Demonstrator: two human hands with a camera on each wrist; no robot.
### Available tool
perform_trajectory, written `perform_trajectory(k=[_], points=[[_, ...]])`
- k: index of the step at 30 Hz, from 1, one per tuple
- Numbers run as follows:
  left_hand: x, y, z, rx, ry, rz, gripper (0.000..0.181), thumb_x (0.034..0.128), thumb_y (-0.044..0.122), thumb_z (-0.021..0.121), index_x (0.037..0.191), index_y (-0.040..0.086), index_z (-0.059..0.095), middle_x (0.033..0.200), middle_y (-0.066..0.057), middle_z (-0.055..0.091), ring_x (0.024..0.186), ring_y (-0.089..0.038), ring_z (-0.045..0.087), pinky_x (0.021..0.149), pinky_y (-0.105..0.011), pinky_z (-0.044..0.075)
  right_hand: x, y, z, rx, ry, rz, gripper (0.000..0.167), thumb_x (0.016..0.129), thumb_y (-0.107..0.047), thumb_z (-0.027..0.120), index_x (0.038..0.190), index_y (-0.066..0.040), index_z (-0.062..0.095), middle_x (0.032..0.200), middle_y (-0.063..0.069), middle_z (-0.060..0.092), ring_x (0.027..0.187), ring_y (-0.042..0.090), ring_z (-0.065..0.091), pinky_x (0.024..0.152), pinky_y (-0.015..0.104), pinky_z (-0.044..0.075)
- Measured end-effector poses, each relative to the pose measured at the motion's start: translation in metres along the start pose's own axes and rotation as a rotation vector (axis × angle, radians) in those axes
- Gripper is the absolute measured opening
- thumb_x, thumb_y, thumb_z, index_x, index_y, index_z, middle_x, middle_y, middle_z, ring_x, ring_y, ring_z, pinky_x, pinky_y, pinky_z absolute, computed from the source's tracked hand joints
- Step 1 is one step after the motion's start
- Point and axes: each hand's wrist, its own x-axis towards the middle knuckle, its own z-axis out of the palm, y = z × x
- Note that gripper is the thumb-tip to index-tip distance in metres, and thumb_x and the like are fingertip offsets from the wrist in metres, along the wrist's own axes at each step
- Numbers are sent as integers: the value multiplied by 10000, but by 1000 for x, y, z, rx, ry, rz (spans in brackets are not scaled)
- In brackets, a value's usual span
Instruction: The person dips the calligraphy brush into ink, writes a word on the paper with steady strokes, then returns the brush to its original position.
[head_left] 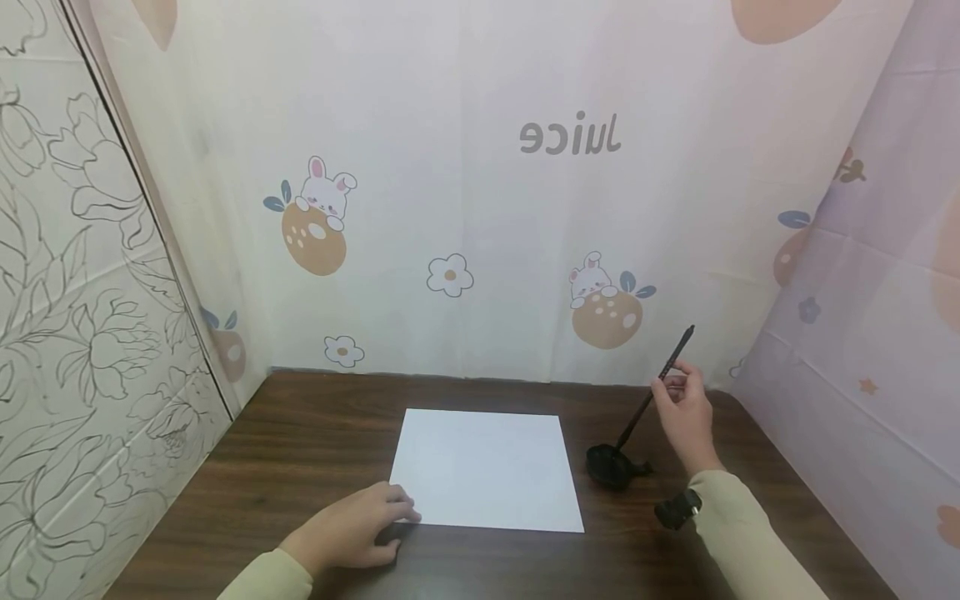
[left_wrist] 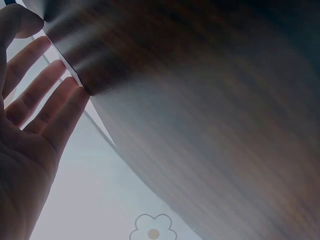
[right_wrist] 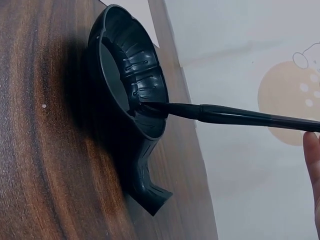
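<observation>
And there was the right hand (head_left: 687, 412), pinching the slim black brush (head_left: 642, 408) by its upper handle, tip down inside the dark dish (head_left: 606, 467)! Well apart from it, the left hand (head_left: 356, 525) lay with fingers loosely outstretched, touching the near left corner of the white sheet (head_left: 487, 469) (clamped on nothing, that one). The sheet was flat on the wooden table (head_left: 322, 450), the dish just beside its right edge. How far along? Early, by my reckoning: sheet laid, brush in dish, that much was done. Not one mark showed, so any brushwork looked unstarted. Whether the dish held liquid, I couldn't tell.
</observation>
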Motion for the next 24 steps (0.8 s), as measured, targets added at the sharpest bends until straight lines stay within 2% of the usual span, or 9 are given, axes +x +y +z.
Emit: perform_trajectory(k=[5, 14, 24], points=[[0, 1, -1, 3, 5, 0, 322, 797, 189, 750, 1115, 149, 718, 1089, 36, 617, 1002, -107, 576, 874, -272, 508, 1, 0, 0, 11, -2, 8, 490, 1014, -249, 554, 1450, -92, 396, 1097, 95, 585, 871, -1, 556, 652, 134, 447], [1, 1, -1, 0, 12, 7, 322, 794, 183, 747, 1112, 145, 718, 1083, 37, 616, 996, -104, 575, 874, -272, 507, 1, -1, -1, -11, 13, 11, 491, 1015, -261, 546, 1452, -89, 402, 1106, 111, 599, 906, 24, 544, 683, 142, 430], [0, 1, -1, -7, -2, -6, 319, 804, 187, 746, 1119, 142, 717, 1099, 33, 619, 1014, -115, 581, 877, -277, 509, 3, -1, -2, 4, 11, 0, 496, 1014, -274, 546, 1450, -82, 408, 1106, 130, 606, 874, 8, 549, 665, 130, 445]])
